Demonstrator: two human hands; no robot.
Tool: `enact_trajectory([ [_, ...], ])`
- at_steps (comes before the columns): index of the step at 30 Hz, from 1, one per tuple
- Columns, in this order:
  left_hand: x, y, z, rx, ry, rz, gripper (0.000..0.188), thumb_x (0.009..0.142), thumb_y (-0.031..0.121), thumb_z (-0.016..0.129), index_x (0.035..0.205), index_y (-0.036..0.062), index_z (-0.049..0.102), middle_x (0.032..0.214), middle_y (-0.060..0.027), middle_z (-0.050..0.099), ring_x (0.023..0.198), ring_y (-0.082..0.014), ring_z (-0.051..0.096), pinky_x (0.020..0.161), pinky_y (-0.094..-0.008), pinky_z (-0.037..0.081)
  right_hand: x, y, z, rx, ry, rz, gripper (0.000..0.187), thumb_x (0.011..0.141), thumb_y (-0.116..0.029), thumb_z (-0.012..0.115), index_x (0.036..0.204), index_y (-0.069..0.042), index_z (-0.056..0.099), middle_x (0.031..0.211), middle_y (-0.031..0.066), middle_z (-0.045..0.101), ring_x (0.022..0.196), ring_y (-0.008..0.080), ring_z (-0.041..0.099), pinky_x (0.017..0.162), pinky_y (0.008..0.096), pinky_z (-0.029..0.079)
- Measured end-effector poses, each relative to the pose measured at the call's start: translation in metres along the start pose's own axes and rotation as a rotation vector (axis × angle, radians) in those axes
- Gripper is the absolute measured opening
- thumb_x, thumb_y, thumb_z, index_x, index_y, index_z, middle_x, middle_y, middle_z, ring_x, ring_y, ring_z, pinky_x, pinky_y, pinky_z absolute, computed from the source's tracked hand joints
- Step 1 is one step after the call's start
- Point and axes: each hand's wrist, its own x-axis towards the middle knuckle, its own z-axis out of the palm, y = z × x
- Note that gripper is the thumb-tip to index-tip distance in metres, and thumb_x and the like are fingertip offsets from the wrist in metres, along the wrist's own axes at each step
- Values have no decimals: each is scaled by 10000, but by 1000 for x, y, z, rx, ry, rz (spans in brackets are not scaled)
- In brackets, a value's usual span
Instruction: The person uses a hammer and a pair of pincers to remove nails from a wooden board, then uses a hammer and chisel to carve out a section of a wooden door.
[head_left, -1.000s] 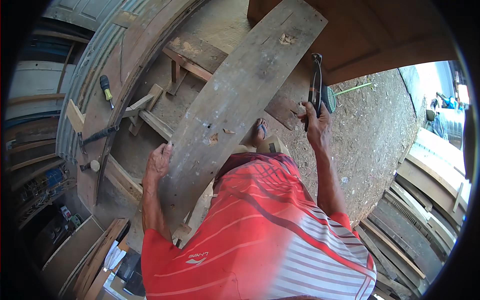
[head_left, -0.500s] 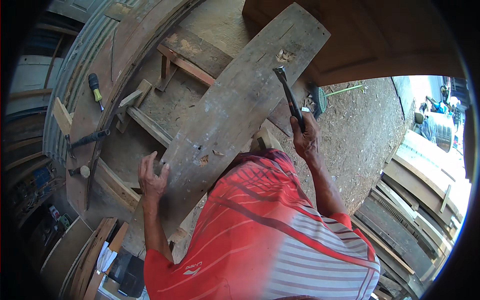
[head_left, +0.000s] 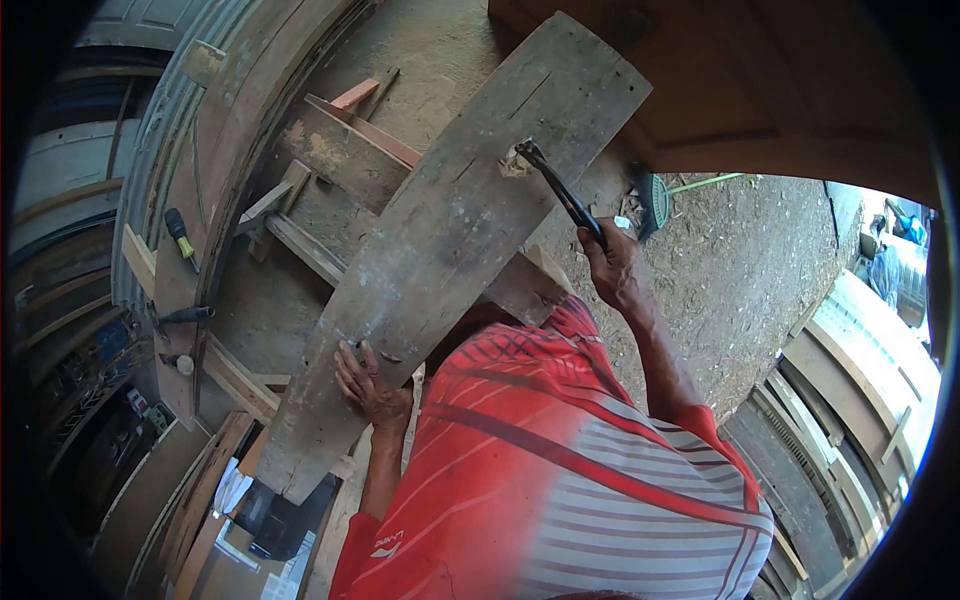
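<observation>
A long weathered grey board [head_left: 450, 230] lies slanting across in front of me, with a pale, splintered hole in its far part. My right hand [head_left: 615, 265] is closed around the handles of black pincers [head_left: 562, 188]. Their jaws rest at the hole; what lies between them is too small to make out. My left hand [head_left: 375, 388] lies on the near part of the board, fingers stretched over its surface.
A wooden bench plank at left carries a screwdriver [head_left: 180, 236], a dark-handled tool [head_left: 187, 314] and a hammer [head_left: 180, 364]. A wooden frame [head_left: 305, 250] stands beneath the board. A brown panel [head_left: 780, 90] rises far right; stacked planks [head_left: 850, 400] lie right.
The pincers have come down and left to the hole in the board. My left hand has moved from the board's left edge onto its face. The board has shifted slightly.
</observation>
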Motion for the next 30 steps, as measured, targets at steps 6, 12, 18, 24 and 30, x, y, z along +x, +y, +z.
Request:
enact_trajectory([
  [6, 50, 73, 2, -98, 20, 50, 935, 760, 176, 710, 1580, 102, 267, 1629, -276, 225, 1486, -507, 230, 1163, -647, 219, 17, 18, -31, 505, -201, 316, 439, 1010, -448, 611, 917, -19, 604, 639, 66, 613, 537, 137, 593, 505, 314, 467],
  [12, 82, 105, 3, -51, -63, -2, 891, 754, 44, 555, 1597, 106, 275, 1639, -280, 194, 1492, -521, 205, 1169, -659, 192, 34, 35, -26, 436, -181, 293, 468, 993, -476, 633, 903, -17, 600, 637, 44, 605, 545, 113, 589, 508, 304, 468],
  [18, 82, 107, -3, -79, -78, -2, 850, 827, 128, 599, 1605, 100, 259, 1644, -283, 165, 1494, -526, 192, 1169, -678, 166, 43, 39, -9, 376, -150, 235, 455, 988, -462, 647, 894, -19, 607, 643, 35, 600, 591, 117, 579, 553, 324, 464],
  [24, 62, 90, 7, -48, -39, 74, 886, 868, 271, 677, 1611, 104, 223, 1641, -282, 171, 1493, -520, 199, 1166, -675, 177, 31, 37, -16, 328, -160, 200, 487, 979, -503, 638, 895, -23, 613, 643, 59, 607, 603, 142, 604, 570, 333, 474],
  [30, 4, 58, 20, 4, -8, 135, 887, 876, 249, 688, 1613, 141, 206, 1636, -270, 188, 1493, -504, 214, 1160, -677, 193, -10, 37, -11, 430, -24, 213, 480, 972, -493, 653, 901, -20, 612, 624, 37, 601, 588, 115, 608, 540, 310, 482],
])
